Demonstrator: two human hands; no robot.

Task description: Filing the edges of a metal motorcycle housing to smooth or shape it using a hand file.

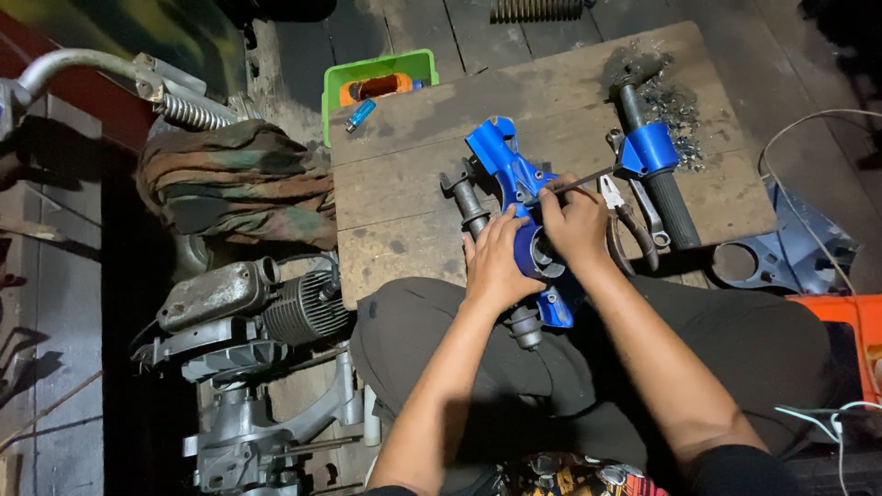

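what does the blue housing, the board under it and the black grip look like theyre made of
Blue housing: probably painted metal or hard plastic; glossy blue coat, rigid moulded shape. The left hand steadies it, the right hand works a thin rod at it.
Board: bare wood; visible planks, stained, matt.
Black grip: likely rubber; dull, ribbed surface.

No labels, signs or screens show. The only package-like thing is a bright green rectangular plastic tray [378, 72] at about eleven o'clock, beyond the wooden board's far left corner, holding an orange item and a small blue one.
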